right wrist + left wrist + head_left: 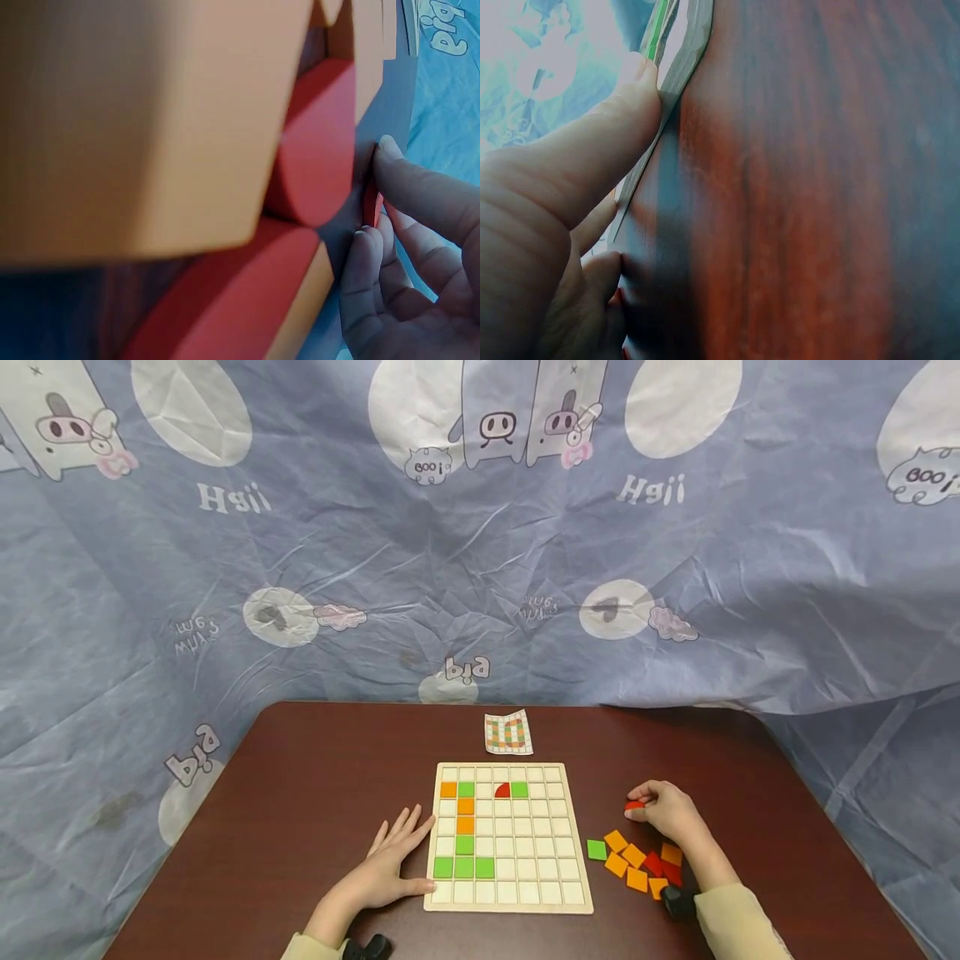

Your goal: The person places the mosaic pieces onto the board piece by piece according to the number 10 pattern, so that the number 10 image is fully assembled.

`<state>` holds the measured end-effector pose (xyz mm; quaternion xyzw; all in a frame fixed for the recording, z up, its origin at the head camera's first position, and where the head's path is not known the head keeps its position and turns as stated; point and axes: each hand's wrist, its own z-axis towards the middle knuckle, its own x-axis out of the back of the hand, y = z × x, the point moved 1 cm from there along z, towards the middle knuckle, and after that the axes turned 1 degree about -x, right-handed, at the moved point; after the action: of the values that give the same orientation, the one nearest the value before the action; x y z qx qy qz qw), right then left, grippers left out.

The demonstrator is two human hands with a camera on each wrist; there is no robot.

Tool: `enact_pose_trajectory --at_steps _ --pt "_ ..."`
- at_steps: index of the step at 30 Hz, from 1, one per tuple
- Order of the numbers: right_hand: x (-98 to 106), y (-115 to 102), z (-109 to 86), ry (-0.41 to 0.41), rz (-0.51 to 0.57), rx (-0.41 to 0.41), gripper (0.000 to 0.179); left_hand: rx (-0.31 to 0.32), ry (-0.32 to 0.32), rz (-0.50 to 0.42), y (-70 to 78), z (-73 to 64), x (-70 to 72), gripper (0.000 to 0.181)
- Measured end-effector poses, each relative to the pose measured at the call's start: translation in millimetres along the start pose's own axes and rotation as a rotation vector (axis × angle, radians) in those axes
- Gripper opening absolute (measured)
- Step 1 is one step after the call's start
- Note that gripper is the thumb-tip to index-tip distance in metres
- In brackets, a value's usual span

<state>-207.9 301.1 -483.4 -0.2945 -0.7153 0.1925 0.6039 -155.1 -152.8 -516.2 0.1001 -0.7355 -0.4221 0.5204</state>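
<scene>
Between the board [510, 908] and the table's right edge [795, 827], the right hand [672, 814] pinches a red piece [633, 805], likely light, stiff, best held by its sides. The left hand [384, 870], fingers spread, touches the board.

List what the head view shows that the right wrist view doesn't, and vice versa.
Only the head view: the left hand touching the grid board, and the green tiles.
Only the right wrist view: a loose red piece close enough to read its curved edge.
Both: the right hand pinching another red piece, loose orange tiles and the printed cloth behind.
</scene>
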Motion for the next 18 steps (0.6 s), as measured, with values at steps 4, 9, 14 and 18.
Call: enact_pose_trajectory --at_steps 4,9,14,18 --pt "0.2 0.3 -2.4 0.003 -0.018 -0.007 0.028 -0.002 -0.001 -0.006 -0.2 -1.5 -0.7 0.095" --pt "-0.9 0.6 -3.3 0.004 -0.043 -0.015 0.025 -0.004 -0.006 -0.016 -0.5 -1.5 -1.1 0.095" --pt "-1.8 0.7 -3.7 0.017 -0.049 0.008 0.020 -0.003 -0.014 -0.016 -1.2 -0.4 -1.5 0.095" --pt "-2.3 -6.3 -2.4 0.037 0.030 0.049 0.021 -0.006 -0.014 -0.013 -1.7 0.2 -1.0 0.096"
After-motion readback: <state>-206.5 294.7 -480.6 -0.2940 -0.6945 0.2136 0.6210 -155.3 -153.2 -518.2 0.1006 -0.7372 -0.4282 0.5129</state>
